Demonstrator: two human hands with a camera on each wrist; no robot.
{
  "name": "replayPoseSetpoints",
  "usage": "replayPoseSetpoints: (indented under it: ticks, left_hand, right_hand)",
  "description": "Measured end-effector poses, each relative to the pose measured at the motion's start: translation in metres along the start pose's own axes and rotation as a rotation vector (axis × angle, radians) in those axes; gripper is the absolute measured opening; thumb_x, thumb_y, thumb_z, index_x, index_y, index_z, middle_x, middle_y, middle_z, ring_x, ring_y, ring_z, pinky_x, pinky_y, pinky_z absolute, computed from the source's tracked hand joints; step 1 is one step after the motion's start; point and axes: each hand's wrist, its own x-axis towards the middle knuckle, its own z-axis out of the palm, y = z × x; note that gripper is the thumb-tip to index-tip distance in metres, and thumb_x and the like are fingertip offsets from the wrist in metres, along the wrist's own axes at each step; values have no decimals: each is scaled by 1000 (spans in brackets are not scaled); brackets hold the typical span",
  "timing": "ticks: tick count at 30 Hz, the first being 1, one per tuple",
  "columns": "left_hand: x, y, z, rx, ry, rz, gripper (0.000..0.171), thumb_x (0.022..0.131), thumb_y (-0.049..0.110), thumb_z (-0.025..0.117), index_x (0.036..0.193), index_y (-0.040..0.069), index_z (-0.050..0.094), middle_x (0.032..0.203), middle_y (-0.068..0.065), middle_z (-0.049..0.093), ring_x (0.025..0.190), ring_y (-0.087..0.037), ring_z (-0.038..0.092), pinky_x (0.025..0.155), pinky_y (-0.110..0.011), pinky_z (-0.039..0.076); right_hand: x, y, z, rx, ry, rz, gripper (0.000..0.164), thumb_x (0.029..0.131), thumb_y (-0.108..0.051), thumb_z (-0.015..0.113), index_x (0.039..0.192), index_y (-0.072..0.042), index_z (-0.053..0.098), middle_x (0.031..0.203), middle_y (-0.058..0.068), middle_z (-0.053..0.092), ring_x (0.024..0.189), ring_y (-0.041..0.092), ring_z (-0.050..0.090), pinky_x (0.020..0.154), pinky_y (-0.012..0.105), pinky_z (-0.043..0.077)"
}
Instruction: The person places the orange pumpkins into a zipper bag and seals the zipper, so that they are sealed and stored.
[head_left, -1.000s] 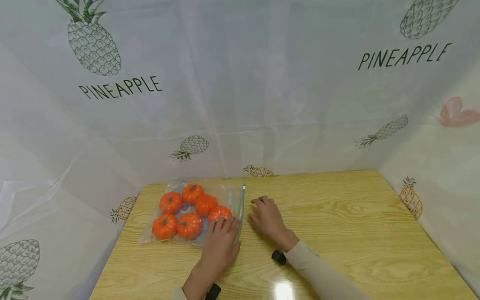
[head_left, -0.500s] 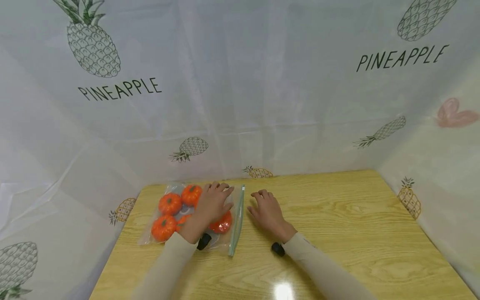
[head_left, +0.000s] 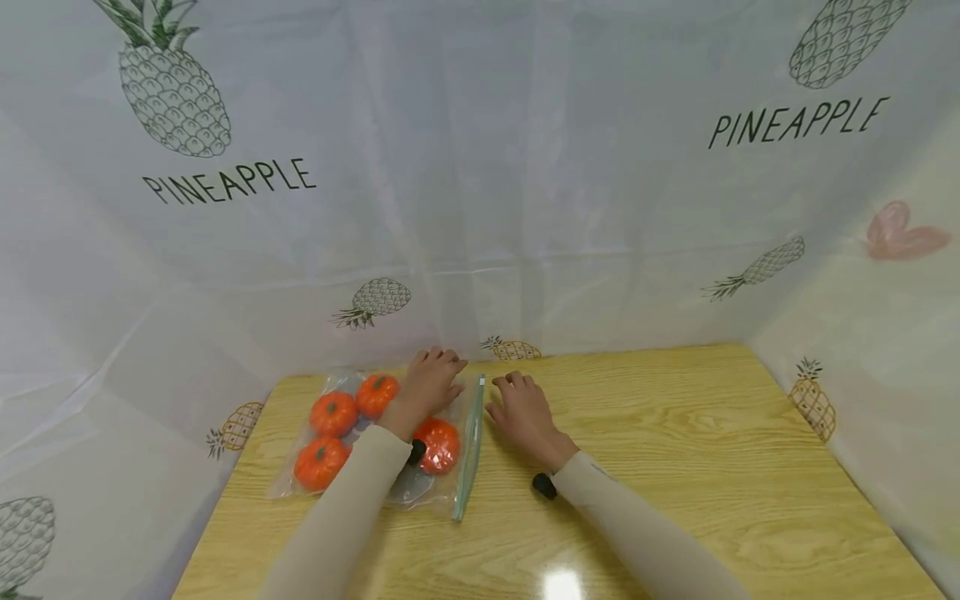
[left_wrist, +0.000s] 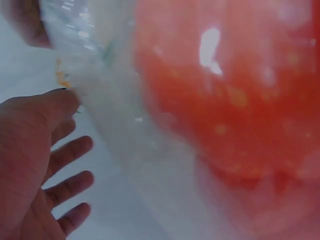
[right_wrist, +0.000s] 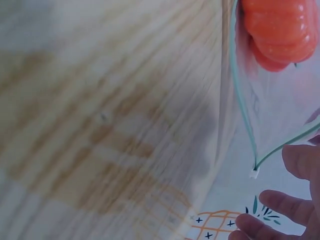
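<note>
A clear zip bag [head_left: 405, 492] with a green-edged mouth lies at the left of the table. Several orange pumpkins [head_left: 333, 414] are inside it, partly covered by my left arm. My left hand [head_left: 429, 386] is over the far part of the bag, its fingers [left_wrist: 70, 190] loosely spread and holding nothing; contact with the plastic I cannot tell. Just right of the bag's mouth is my right hand [head_left: 522, 415], fingers loosely bent with nothing in them. In the right wrist view, its thumb is close to the green zip edge [right_wrist: 245, 117], which has a white end tab.
The wooden table [head_left: 675, 450] extends to the right and front of the hands. A white curtain [head_left: 570, 208] printed with pineapples stands along its back and sides. Each wrist carries a small black camera.
My left hand has moved from the bag's near right corner away over the pumpkins to its far side. The right hand stays beside the mouth, and the bag has hardly moved.
</note>
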Motion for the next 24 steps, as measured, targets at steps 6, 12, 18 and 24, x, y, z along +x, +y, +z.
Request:
replayPoseSetpoints:
  ticks: [6,12,18,24]
  left_hand:
    - [14,-2,10,50,-8,61,43,103,31,71,141,13,68,141,-7,64,133,-30,54,113,-47,44]
    - [21,4,8,79,-10,76,40,103,30,72,139,14,70,141,-7,64,132,-29,53,112,-46,45]
    - [26,7,10,98,-70,40,40,105,32,67,142,17,69,142,-5,63,135,-28,51,113,-45,42]
    - [34,7,18,118,-118,31,34,105,31,67,137,19,73,136,-1,65,130,-25,52,114,-43,41]
  right_hand:
    - [9,-2,3,-56,-22,8,41,102,-30,72,132,-3,68,125,19,64,114,40,63,95,54,55]
    - [16,-7,4,-62,-10,6,35,106,-28,65,129,-2,69,124,20,64,112,39,63,94,54,55]
    - [21,-10,6,-72,-62,36,37,110,-32,59,132,-3,67,127,18,63,116,37,61,99,53,54]
    - [26,-10,9,-90,-104,70,37,111,-34,56,130,-5,68,128,17,62,118,36,60,103,53,52]
